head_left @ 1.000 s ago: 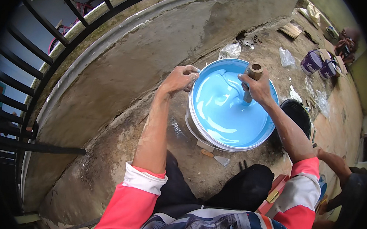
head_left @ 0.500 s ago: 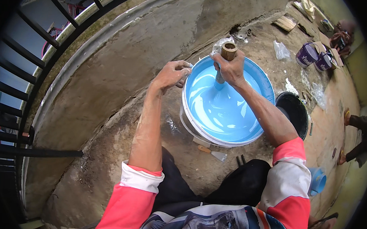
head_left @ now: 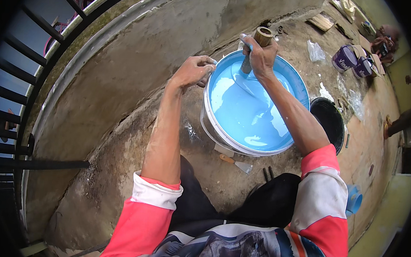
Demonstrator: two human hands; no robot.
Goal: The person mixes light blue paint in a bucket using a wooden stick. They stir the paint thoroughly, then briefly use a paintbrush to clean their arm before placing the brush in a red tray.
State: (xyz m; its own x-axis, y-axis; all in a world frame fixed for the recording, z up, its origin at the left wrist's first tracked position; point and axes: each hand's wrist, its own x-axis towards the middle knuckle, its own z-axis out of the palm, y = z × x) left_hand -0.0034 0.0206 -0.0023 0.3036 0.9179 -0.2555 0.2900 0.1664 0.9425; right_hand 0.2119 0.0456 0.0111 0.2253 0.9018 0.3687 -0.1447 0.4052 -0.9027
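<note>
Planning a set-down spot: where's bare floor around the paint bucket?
Free: concrete between the low wall and left sleeve; most of the paler floor between black tub and yellow wall.
Crowded: the paint bucket's right side, by the tub; its near side, with the scraper; farther right, plastic bag and purple pails.

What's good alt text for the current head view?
A person's right hand grips a hollow stick dipped in light-blue paint in a large bucket; the left hand is at its left edge. A scraper and black tub are nearby.
</note>
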